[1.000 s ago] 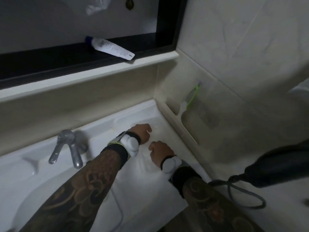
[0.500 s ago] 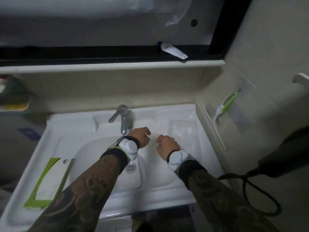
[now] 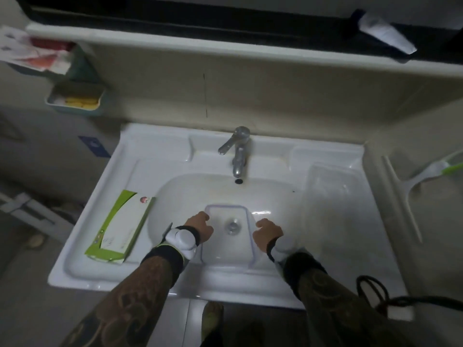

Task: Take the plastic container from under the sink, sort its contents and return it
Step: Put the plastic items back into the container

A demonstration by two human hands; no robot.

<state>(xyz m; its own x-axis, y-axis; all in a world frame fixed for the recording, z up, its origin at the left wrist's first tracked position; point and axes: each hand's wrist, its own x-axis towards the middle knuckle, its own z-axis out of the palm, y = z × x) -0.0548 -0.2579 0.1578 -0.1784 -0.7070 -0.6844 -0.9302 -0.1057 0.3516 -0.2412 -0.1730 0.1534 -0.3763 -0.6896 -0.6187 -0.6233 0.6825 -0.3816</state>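
Both hands grip a clear plastic container [image 3: 226, 236] over the sink [image 3: 333, 244] basin, the left hand [image 3: 200, 227] curled around its left wall and the right hand [image 3: 268, 231] around its right wall. The container looks empty; the drain shows through its bottom. A green and white box [image 3: 120, 226] lies on the sink's left ledge, and I cannot tell whether it came from the container. Judging from this, the container is out and possibly emptied; putting it back under the sink is not yet done.

Container [image 3: 226, 236] sits in the sink [image 3: 333, 246] basin, tap [image 3: 236, 151] behind it, box [image 3: 120, 226] on the left rim, tube [image 3: 385, 33] up on the ledge.
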